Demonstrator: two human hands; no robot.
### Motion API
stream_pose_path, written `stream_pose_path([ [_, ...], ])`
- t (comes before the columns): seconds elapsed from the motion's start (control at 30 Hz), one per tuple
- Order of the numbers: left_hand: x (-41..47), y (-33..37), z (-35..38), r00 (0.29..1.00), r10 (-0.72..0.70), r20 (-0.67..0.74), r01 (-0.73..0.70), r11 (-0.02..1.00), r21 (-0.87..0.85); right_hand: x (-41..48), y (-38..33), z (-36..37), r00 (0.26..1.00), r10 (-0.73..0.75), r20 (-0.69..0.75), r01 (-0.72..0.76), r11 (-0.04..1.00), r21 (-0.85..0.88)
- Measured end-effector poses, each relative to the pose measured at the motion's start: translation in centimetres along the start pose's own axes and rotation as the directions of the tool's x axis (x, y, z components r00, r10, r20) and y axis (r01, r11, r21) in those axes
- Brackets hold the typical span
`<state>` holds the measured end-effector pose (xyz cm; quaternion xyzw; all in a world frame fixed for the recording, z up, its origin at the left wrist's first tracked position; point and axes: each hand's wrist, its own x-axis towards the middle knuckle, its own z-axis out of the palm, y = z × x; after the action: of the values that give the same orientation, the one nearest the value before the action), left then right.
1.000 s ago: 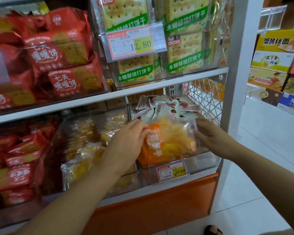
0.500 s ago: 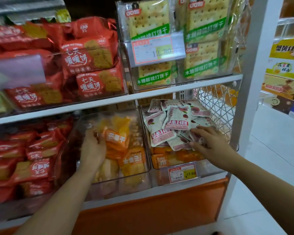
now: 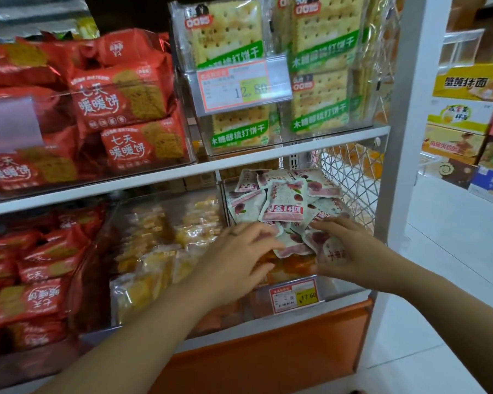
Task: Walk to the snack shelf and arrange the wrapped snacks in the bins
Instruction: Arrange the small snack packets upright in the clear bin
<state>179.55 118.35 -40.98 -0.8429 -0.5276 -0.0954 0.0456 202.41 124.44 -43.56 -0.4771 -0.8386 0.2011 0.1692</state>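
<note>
**A:** A shop aisle with a white tiled floor (image 3: 439,294). The snack shelf (image 3: 296,153) stands at its end, and the orange base panel (image 3: 268,362) is nearest us. Where are the hands?

**B:** Both are at the front edge of the lower shelf, over the right-end bin (image 3: 345,288). The left hand (image 3: 239,260) is open, fingers spread and nearly straight, with the tips on the white-and-pink packets (image 3: 285,200). The right hand (image 3: 350,251) curls round the front packet (image 3: 332,251), thumb on top.

**A:** What's different from half a second ago?

**B:** The left hand was in the middle bin (image 3: 165,199) among the yellow snacks (image 3: 154,251). It has since crossed to the right-end bin. The right hand lay flat on the pile, and now it grips.

**A:** Anything hard to make out?

**B:** The left fingertips are smeared by motion. The orange packets (image 3: 291,268) are mostly buried under the pile. The lower price tag (image 3: 293,295) reads 17.60, but its small print is illegible. The left forearm covers part of the middle bin's front. The red packets (image 3: 34,280) at the shelf's left end are cut off by the frame.

**A:** And farther back?

**B:** The wire mesh side (image 3: 350,177) stands behind the pile. On the upper shelf there are red biscuit packs (image 3: 120,103) to the left and cracker packs (image 3: 319,52) to the right, with a 12.80 tag (image 3: 239,86) in front. Cartons (image 3: 467,81) are stacked past the right post.
</note>
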Motion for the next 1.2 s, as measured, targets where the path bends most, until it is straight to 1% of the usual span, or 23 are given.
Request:
stream_pose_path([
  [0.07, 1.8, -0.2, 0.3, 1.0, 0.017, 0.025, -0.019, 0.995, 0.097, -0.2, 0.3, -0.1, 1.0, 0.009, 0.017, -0.009, 0.999, -0.034],
  [0.13, 3.7, -0.4, 0.7, 0.993, 0.0, 0.116, -0.014, 0.992, 0.124, -0.1, 0.5, -0.1, 1.0, 0.022, 0.004, -0.021, 0.999, -0.047],
  [0.2, 5.4, -0.8, 1.5, 0.982, -0.016, 0.188, -0.014, 0.988, 0.155, 0.0, 0.8, -0.3, 0.999, 0.03, -0.03, -0.03, 1.0, -0.008],
  [0.23, 6.1, -1.1, 1.9, 0.98, -0.025, 0.199, -0.01, 0.985, 0.171, 0.1, 0.8, -0.5, 0.998, 0.031, -0.049, -0.031, 0.999, 0.009],
  [0.37, 7.9, -2.5, 2.3, 0.98, -0.076, 0.183, 0.043, 0.983, 0.179, 0.2, 1.0, -0.8, 0.995, 0.029, -0.1, -0.027, 0.999, 0.018],
  [0.53, 8.2, -3.2, 2.0, 0.979, -0.082, 0.188, 0.051, 0.986, 0.161, 0.7, 0.7, -0.2, 0.996, 0.023, -0.082, -0.024, 1.0, -0.017],
  [0.6, 8.1, -3.5, 1.8, 0.981, -0.112, 0.158, 0.09, 0.986, 0.139, 0.7, 0.8, -0.5, 0.996, 0.038, -0.086, -0.039, 0.999, -0.012],
  [0.67, 8.0, -3.7, 1.6, 0.979, -0.159, 0.128, 0.145, 0.982, 0.118, 0.7, 1.1, -0.9, 0.996, 0.044, -0.073, -0.047, 0.998, -0.044],
  [0.7, 7.9, -3.8, 1.5, 0.976, -0.174, 0.132, 0.16, 0.981, 0.112, 0.8, 1.3, -1.0, 0.997, 0.049, -0.062, -0.053, 0.996, -0.069],
  [0.77, 7.8, -3.8, 1.4, 0.966, -0.176, 0.189, 0.156, 0.981, 0.117, 0.9, 1.5, -1.3, 0.996, 0.049, -0.069, -0.055, 0.994, -0.093],
  [0.87, 7.6, -4.1, 1.1, 0.954, -0.158, 0.255, 0.128, 0.983, 0.129, 0.9, 1.6, -1.6, 0.986, 0.018, -0.165, -0.035, 0.994, -0.101],
  [0.97, 7.2, -4.1, 1.3, 0.959, -0.149, 0.242, 0.129, 0.987, 0.096, 1.0, 1.2, -1.7, 0.959, -0.02, -0.282, -0.015, 0.992, -0.124],
  [1.03, 7.2, -3.8, 1.4, 0.965, -0.148, 0.215, 0.142, 0.989, 0.045, 1.4, 1.0, -1.5, 0.956, -0.013, -0.292, -0.027, 0.991, -0.133],
  [1.13, 7.5, -3.1, 1.5, 0.983, -0.14, 0.118, 0.142, 0.99, -0.012, 2.1, 1.0, -1.2, 0.961, 0.02, -0.275, -0.062, 0.987, -0.148],
  [1.2, 7.8, -3.0, 1.6, 0.985, -0.136, 0.101, 0.142, 0.989, -0.049, 2.4, 0.9, -1.2, 0.943, 0.03, -0.331, -0.081, 0.986, -0.142],
])
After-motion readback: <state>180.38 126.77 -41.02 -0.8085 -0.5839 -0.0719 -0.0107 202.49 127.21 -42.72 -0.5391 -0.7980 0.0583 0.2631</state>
